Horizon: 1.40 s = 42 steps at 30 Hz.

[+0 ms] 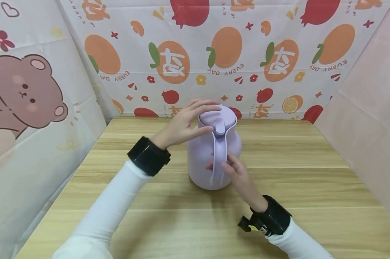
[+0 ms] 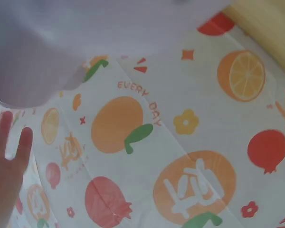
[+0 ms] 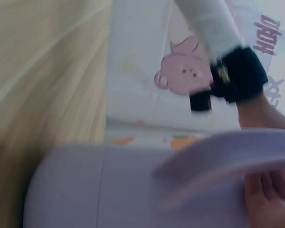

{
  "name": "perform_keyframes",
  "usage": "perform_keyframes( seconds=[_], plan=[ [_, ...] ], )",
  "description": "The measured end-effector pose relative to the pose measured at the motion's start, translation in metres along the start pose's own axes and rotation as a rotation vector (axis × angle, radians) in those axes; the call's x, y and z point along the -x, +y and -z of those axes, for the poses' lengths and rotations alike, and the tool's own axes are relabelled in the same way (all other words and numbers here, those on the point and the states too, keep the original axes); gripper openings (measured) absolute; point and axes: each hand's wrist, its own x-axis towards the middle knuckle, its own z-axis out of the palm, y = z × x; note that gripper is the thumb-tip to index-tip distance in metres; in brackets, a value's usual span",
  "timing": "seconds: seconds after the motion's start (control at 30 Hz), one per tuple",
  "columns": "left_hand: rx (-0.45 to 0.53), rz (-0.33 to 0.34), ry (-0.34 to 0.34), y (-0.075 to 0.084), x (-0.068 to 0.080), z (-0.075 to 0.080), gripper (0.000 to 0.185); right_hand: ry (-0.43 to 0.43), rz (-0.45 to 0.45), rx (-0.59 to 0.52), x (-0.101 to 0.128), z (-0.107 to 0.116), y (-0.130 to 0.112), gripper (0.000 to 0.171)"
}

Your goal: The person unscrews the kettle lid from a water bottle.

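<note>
As a left hand (image 1: 186, 124) reaches in from eight o'clock, its fingers spread over the lid (image 1: 218, 113) and its thumb beside the lever (image 1: 219, 126), a lilac jug (image 1: 198, 158) stands upright near the centre of the wooden surface (image 1: 295, 158), its handle (image 1: 219, 154) facing six o'clock. From four o'clock, a right hand (image 1: 241, 176) curls its fingers round that handle, how firmly one cannot tell. A slack grip could let the jug twist or tip; a stray thumb press might work the lever.
</note>
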Motion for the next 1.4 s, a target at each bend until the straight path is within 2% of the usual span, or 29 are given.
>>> perform_keyframes(
  seconds=[0.1, 0.2, 0.3, 0.5, 0.67, 0.93, 1.4],
  plan=[
    [-0.035, 0.019, -0.162, -0.004, -0.016, 0.000, 0.054, -0.135, -0.042, -0.091, -0.008, -0.005, 0.002, 0.042],
    [-0.079, 0.063, -0.276, -0.006, -0.028, -0.002, 0.057, -0.222, -0.028, -0.177, -0.013, -0.009, 0.005, 0.044],
    [-0.065, 0.114, -0.347, -0.005, -0.034, -0.004, 0.057, -0.270, 0.004, -0.245, -0.015, -0.011, 0.008, 0.043],
    [-0.007, 0.130, -0.439, -0.003, -0.037, -0.008, 0.065, -0.264, 0.020, -0.389, -0.014, -0.016, 0.010, 0.036],
    [0.030, 0.130, -0.437, 0.000, -0.038, -0.010, 0.063, -0.199, 0.064, -0.399, -0.012, -0.021, 0.013, 0.037],
    [0.080, 0.138, -0.363, 0.001, -0.038, -0.013, 0.061, -0.069, 0.064, -0.331, -0.009, -0.027, 0.016, 0.043],
    [0.048, 0.168, -0.319, 0.006, -0.042, -0.014, 0.057, 0.015, 0.042, -0.263, -0.012, -0.029, 0.014, 0.044]
  ],
)
